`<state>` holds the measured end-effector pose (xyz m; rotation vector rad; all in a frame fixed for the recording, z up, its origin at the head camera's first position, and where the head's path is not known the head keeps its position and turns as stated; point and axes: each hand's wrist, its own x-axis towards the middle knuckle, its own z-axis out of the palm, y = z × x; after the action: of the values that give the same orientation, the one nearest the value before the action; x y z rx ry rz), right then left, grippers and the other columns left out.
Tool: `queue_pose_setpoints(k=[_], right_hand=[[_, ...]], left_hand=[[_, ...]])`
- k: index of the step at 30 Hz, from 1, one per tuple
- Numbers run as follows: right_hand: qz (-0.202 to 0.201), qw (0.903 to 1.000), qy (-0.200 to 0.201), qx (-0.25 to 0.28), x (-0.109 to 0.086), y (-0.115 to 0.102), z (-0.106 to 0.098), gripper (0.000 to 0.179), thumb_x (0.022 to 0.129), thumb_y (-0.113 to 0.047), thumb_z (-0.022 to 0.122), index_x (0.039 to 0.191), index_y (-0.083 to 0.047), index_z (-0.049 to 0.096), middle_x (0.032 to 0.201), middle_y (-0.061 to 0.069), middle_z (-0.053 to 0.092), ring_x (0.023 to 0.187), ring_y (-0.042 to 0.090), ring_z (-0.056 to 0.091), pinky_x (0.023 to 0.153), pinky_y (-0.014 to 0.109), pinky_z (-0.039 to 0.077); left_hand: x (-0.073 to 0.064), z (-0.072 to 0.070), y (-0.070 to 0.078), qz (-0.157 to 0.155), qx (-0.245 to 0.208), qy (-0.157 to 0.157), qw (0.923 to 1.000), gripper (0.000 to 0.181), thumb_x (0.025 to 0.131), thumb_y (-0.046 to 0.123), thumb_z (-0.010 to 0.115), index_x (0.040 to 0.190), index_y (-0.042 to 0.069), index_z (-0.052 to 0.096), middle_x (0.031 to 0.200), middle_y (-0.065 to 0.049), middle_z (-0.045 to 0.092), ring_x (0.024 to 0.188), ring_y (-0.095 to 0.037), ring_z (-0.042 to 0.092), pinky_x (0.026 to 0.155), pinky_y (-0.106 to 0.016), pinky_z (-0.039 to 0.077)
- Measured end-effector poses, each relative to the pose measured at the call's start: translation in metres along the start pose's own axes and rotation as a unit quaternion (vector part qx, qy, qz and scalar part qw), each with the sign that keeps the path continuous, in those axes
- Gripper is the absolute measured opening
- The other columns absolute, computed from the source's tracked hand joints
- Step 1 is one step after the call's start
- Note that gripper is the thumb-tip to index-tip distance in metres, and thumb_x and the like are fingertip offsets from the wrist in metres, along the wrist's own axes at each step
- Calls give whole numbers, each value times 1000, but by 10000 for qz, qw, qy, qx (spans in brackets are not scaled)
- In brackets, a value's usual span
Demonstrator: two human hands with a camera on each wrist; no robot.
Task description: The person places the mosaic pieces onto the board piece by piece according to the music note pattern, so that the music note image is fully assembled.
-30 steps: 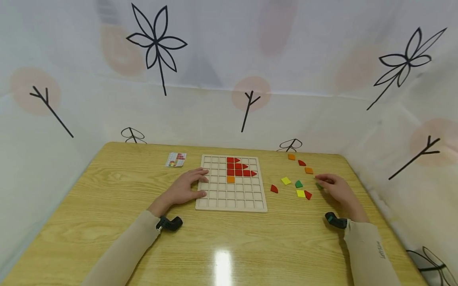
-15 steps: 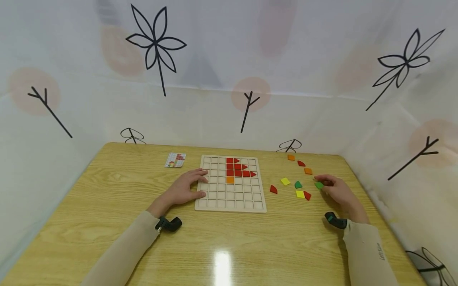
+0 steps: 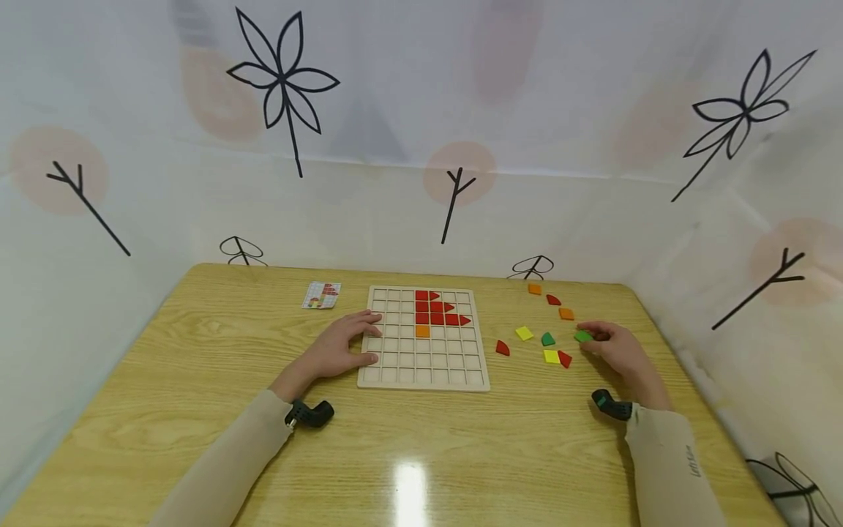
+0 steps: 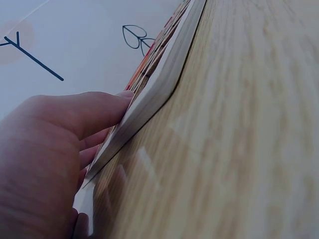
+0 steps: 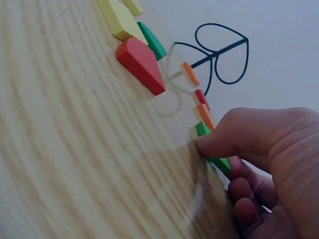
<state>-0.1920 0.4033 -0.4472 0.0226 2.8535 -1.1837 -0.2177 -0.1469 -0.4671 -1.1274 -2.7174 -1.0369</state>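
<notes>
A pale wooden grid board point(image 3: 390, 375) lies on the table with red square and pointed tiles point(image 3: 431, 307) in its upper cells. Below those, an orange square tile point(image 3: 422, 331) fills one cell. My left hand point(image 3: 336, 348) rests on the board's left edge, thumb and fingers spread; the left wrist view shows the thumb point(image 4: 107, 107) lying over the rim. At the right, my right hand point(image 3: 615, 348) pinches a green tile point(image 3: 582, 336) between thumb and fingers. In the right wrist view the green tile point(image 5: 219, 163) is tilted close over the tabletop, partly covered by the thumb.
Loose yellow tiles point(image 3: 524, 333), red quarter-round tiles point(image 3: 503, 348), orange squares point(image 3: 566, 314) and another green tile point(image 3: 548, 339) lie between the board and my right hand. A small pattern card point(image 3: 322, 295) lies at the back left. A patterned cloth wall point(image 3: 369, 212) surrounds the table.
The green tile, mostly hidden under my right hand at first, has come into view and is now between the fingers, slightly farther left. The left hand stays on the board.
</notes>
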Motion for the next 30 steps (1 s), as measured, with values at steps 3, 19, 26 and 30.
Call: queue_pose_setpoints(k=[3, 19, 26, 30], right_hand=[[-66, 9996, 152, -221, 0, 0, 2, 43, 96, -16, 66, 133, 5, 58, 116, 21, 56, 90, 26, 47, 70, 30, 43], [-251, 9975, 253, -607, -6, -11, 3, 42, 96, -17, 66, 131, 6, 59, 114, 23, 59, 97, 32, 54, 74, 38, 47], [-484, 9955, 206, -791, -5, -30, 8, 43, 94, -17, 68, 130, 6, 60, 117, 25, 60, 100, 36, 57, 76, 41, 50], [-675, 9936, 174, -884, -1, -46, 14, 39, 93, -15, 69, 126, 6, 64, 111, 23, 62, 95, 34, 59, 72, 38, 51]], left_hand=[[0, -1, 0, -6, -27, -12, 10000, 38, 91, 31, 74, 120, 9, 67, 152, -10, 45, 144, -31, 33, 115, -55, 27], [0, 2, -4, -17, 41, -38, 10000, 38, 91, 34, 73, 120, 12, 67, 153, -8, 45, 145, -30, 31, 116, -54, 26], [0, 2, -4, -23, 26, -38, 10000, 38, 91, 34, 73, 120, 12, 67, 153, -9, 45, 145, -30, 31, 116, -55, 25], [0, 2, -4, -11, 27, -37, 10000, 38, 91, 34, 73, 121, 11, 66, 153, -9, 44, 145, -30, 31, 116, -55, 25]])
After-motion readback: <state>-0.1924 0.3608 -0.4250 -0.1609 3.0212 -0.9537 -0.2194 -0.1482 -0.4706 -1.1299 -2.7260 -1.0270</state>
